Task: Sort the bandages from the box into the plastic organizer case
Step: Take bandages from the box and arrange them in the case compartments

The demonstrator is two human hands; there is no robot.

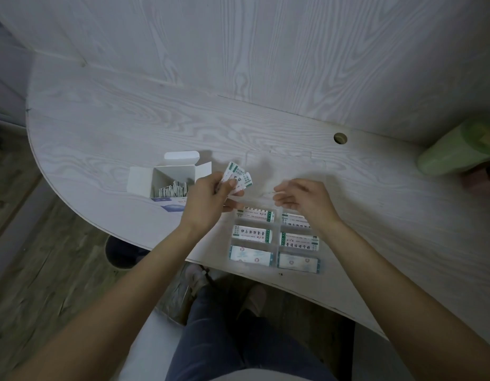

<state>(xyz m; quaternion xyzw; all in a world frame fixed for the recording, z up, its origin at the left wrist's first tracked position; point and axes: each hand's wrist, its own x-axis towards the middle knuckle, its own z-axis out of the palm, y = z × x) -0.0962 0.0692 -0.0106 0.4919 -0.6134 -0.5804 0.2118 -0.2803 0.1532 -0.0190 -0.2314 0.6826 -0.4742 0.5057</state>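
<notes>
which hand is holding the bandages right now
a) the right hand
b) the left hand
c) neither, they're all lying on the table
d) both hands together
b: the left hand pinches a small fan of bandages just right of the open box, while the right hand hovers open and holds nothing above the organizer case.

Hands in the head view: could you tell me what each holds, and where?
Left hand pinches a fan of white-and-green wrapped bandages by their lower ends; right hand holds nothing.
</notes>
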